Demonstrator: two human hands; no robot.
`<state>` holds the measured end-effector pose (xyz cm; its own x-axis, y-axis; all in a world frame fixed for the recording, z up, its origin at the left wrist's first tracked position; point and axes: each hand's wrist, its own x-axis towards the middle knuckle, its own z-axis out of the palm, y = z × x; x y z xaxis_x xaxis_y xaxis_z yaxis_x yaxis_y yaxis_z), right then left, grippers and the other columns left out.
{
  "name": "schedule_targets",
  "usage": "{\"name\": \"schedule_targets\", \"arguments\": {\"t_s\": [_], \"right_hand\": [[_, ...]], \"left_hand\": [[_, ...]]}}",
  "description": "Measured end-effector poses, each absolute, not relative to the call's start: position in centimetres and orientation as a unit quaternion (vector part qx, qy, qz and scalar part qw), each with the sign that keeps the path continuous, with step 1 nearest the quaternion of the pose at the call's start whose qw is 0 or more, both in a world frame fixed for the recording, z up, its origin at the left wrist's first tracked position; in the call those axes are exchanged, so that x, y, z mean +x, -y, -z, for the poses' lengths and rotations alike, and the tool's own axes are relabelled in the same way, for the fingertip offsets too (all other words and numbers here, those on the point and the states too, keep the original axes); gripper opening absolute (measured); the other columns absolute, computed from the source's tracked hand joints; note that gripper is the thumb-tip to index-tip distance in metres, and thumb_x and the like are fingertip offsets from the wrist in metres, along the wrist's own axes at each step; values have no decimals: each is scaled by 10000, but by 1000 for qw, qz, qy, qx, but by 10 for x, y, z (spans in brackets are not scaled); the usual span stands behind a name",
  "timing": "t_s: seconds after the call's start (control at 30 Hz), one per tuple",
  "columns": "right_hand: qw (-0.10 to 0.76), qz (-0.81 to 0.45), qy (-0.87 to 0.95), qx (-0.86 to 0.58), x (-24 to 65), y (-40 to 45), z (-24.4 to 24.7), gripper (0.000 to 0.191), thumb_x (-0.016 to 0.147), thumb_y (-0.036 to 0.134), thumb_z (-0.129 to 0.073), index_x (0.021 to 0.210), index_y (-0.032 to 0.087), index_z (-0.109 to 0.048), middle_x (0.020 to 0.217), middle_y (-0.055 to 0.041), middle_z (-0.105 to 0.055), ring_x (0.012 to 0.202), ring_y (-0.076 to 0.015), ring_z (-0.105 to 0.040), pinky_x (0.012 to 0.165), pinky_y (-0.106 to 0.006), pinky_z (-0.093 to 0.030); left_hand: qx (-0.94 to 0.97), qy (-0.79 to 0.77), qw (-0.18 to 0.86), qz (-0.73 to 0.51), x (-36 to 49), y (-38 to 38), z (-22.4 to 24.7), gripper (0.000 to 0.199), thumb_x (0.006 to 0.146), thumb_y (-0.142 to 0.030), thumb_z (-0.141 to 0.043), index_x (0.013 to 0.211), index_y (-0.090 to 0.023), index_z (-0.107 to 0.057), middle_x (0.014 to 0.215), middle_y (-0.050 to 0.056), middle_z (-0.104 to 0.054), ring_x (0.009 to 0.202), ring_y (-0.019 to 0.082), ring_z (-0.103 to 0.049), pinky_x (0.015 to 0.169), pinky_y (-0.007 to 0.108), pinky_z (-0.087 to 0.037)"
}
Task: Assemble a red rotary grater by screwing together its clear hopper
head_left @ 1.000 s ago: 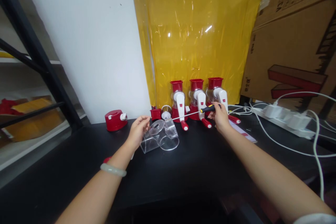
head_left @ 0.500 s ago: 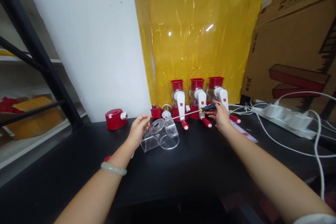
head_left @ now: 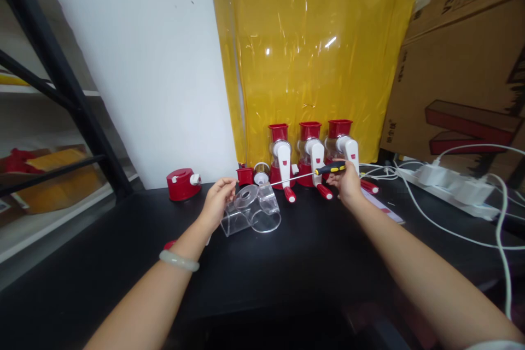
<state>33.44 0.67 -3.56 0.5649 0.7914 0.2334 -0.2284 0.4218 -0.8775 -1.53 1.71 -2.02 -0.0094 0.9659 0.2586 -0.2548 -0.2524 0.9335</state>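
Observation:
My right hand (head_left: 343, 183) is closed round a screwdriver (head_left: 330, 168) with a black and yellow handle. Its long shaft points left, the tip close above a clear plastic housing (head_left: 266, 221) that lies on the black table. My left hand (head_left: 219, 200) is at the housing's left side, thumb and fingertips pinched together; whatever is between them is too small to make out. Just behind the housing are a small red part (head_left: 245, 176) and a metal drum with a white end (head_left: 261, 173).
Three red and white hand-crank graters (head_left: 283, 161) stand along the back. A red base (head_left: 183, 185) sits at the left, and another red piece (head_left: 169, 244) is partly hidden by my left forearm. White cables and a power strip (head_left: 455, 197) lie at the right, near a cardboard box (head_left: 451, 71).
The right hand's fingers have shifted slightly on the screwdriver handle, so more of the handle shows. The left hand keeps its pinch; the whole view has moved a little.

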Motion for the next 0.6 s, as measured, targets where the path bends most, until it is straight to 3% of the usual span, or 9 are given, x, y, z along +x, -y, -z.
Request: {"name": "schedule_targets", "arguments": {"t_s": [0.13,0.3,0.47,0.6], "right_hand": [[774,-340,330,-420,335,-5,32,241,906,406,-428,1044,237,-530,603,42,-626,437,-136,-612,406,-221,-482],[782,-317,332,-421,336,-7,31,266,859,404,-548,1054,224,-559,645,43,-634,482,-137,-642,411,-214,-485],[795,-285,322,-429,334,-8,33,413,793,559,-677,988,230,-523,547,83,-545,384,-111,-529,367,-205,-409],[796,-255,339,-432,333,-8,35,429,796,627,-666,857,242,-486,452,112,-432,332,-86,-415,341,-193,-328]], "left_hand": [[503,-355,494,-614,-15,-16,20,384,545,-380,-878,767,-159,-655,539,-63,-537,470,63,-419,497,187,-338],[505,-359,492,-612,-16,-17,19,392,545,-387,-884,769,-165,-651,533,-59,-535,457,69,-423,452,188,-269],[510,-358,490,-610,-16,-18,20,388,555,-396,-878,772,-167,-651,535,-63,-527,457,73,-428,467,195,-300],[512,-358,490,-608,-16,-17,20,374,569,-384,-870,788,-163,-663,540,-62,-532,459,71,-431,474,193,-299]]}}
